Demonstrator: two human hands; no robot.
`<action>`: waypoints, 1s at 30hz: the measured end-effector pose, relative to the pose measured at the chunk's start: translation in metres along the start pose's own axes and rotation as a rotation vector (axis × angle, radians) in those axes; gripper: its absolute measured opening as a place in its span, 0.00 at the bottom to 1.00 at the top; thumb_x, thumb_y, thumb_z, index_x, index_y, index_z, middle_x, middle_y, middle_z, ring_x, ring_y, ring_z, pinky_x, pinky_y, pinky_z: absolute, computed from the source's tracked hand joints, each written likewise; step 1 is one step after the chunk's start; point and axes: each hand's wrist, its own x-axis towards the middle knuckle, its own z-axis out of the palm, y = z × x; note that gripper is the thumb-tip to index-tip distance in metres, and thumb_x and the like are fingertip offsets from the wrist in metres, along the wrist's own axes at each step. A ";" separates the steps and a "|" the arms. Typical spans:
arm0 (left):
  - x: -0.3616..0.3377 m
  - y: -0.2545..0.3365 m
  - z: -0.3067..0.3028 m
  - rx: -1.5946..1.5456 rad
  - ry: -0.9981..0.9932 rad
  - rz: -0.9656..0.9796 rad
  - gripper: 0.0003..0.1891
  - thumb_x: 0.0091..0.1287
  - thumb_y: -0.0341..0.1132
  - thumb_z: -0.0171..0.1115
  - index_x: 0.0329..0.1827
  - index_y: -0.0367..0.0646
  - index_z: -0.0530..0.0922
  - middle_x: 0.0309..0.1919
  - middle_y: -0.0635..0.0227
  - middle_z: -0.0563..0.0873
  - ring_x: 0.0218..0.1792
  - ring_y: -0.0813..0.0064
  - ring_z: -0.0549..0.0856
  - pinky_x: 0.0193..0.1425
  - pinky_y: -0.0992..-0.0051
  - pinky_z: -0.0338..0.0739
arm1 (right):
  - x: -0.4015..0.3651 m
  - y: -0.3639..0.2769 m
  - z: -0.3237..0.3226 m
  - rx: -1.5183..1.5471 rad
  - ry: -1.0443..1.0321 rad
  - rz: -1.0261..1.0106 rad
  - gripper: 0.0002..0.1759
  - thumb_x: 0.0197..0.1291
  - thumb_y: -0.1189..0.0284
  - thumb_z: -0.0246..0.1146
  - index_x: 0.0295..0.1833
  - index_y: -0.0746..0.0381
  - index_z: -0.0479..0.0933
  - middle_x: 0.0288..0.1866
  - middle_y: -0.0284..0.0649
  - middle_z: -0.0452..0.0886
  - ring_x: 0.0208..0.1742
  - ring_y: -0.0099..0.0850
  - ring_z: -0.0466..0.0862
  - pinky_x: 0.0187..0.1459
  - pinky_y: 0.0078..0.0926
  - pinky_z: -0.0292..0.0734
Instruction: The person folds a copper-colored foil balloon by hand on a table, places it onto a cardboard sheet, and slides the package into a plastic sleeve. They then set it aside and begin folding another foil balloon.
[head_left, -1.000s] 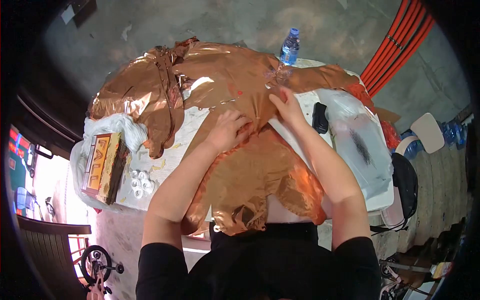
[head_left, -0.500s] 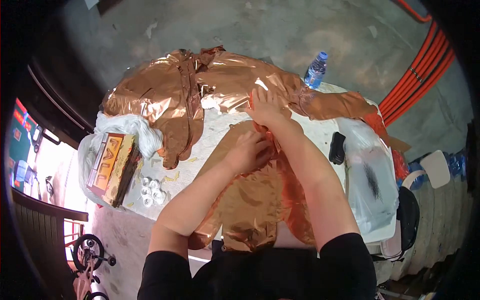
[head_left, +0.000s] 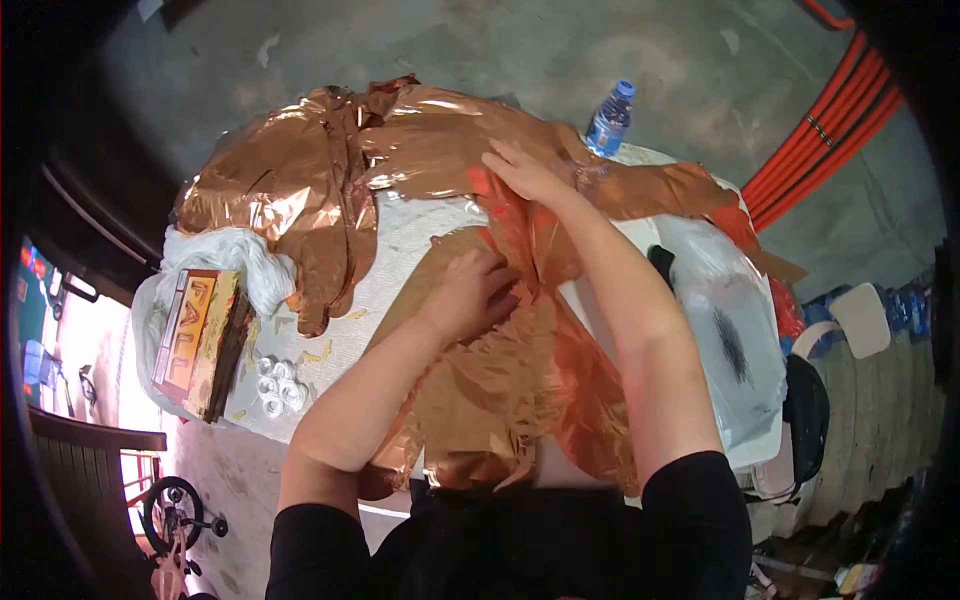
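A copper-coloured foil sheet (head_left: 480,390) with a shiny red-orange part lies in front of me on the white table. On its left part my left hand (head_left: 478,290) rests with curled fingers; what they grip, if anything, is hidden. My right hand (head_left: 525,172) is farther up, fingers extended, at the top of the red part and beside the larger foil along the back. More crumpled copper foil (head_left: 270,170) covers the back left of the table (head_left: 400,240).
A blue-capped bottle (head_left: 610,120) stands at the back edge. At the left are a patterned box (head_left: 200,340), a white plastic bag (head_left: 235,258) and small white rolls (head_left: 280,388). A clear plastic bag (head_left: 720,350) and a black object (head_left: 661,268) lie at the right.
My right hand has lifted and shifted, and the red part now spreads open below it. My left hand has moved slightly left and toward me. The whole view has shifted a little.
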 end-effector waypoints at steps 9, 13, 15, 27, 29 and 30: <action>0.001 -0.005 0.003 0.010 0.029 0.068 0.15 0.63 0.37 0.62 0.51 0.46 0.80 0.50 0.62 0.78 0.52 0.58 0.75 0.59 0.63 0.69 | -0.206 -0.042 -0.061 -0.420 0.012 0.158 0.22 0.56 0.60 0.65 0.50 0.65 0.75 0.40 0.51 0.80 0.44 0.46 0.81 0.45 0.39 0.75; 0.001 -0.008 0.005 0.050 0.002 0.063 0.16 0.64 0.39 0.62 0.54 0.46 0.79 0.51 0.63 0.77 0.54 0.58 0.74 0.59 0.63 0.68 | -0.276 -0.047 -0.045 -0.550 -0.144 0.217 0.16 0.53 0.63 0.66 0.37 0.65 0.75 0.37 0.50 0.81 0.40 0.45 0.81 0.41 0.38 0.75; 0.000 -0.007 0.005 0.064 -0.002 0.073 0.16 0.64 0.39 0.62 0.54 0.46 0.78 0.52 0.63 0.77 0.54 0.58 0.74 0.59 0.63 0.68 | -0.283 -0.039 -0.041 -0.457 -0.173 0.288 0.15 0.52 0.64 0.67 0.36 0.65 0.75 0.35 0.49 0.81 0.38 0.45 0.81 0.40 0.39 0.75; 0.002 -0.010 0.008 0.227 -0.043 0.099 0.18 0.66 0.45 0.59 0.57 0.53 0.79 0.50 0.66 0.75 0.53 0.62 0.72 0.57 0.64 0.67 | -0.268 -0.021 -0.050 0.472 -0.195 0.336 0.07 0.53 0.78 0.65 0.38 0.65 0.75 0.32 0.36 0.82 0.32 0.23 0.81 0.32 0.23 0.75; 0.002 -0.009 0.006 0.248 -0.087 0.081 0.18 0.67 0.44 0.57 0.59 0.55 0.78 0.50 0.65 0.75 0.53 0.62 0.72 0.57 0.64 0.67 | -0.263 -0.049 -0.052 0.867 -0.187 0.339 0.14 0.51 0.80 0.67 0.44 0.63 0.73 0.32 0.35 0.81 0.32 0.23 0.80 0.33 0.22 0.76; 0.002 -0.009 0.005 0.251 -0.090 0.083 0.18 0.67 0.44 0.57 0.59 0.55 0.78 0.50 0.65 0.75 0.53 0.62 0.72 0.57 0.64 0.67 | -0.256 -0.053 -0.047 0.856 -0.237 0.351 0.19 0.49 0.82 0.68 0.47 0.63 0.72 0.32 0.34 0.79 0.33 0.23 0.80 0.34 0.21 0.76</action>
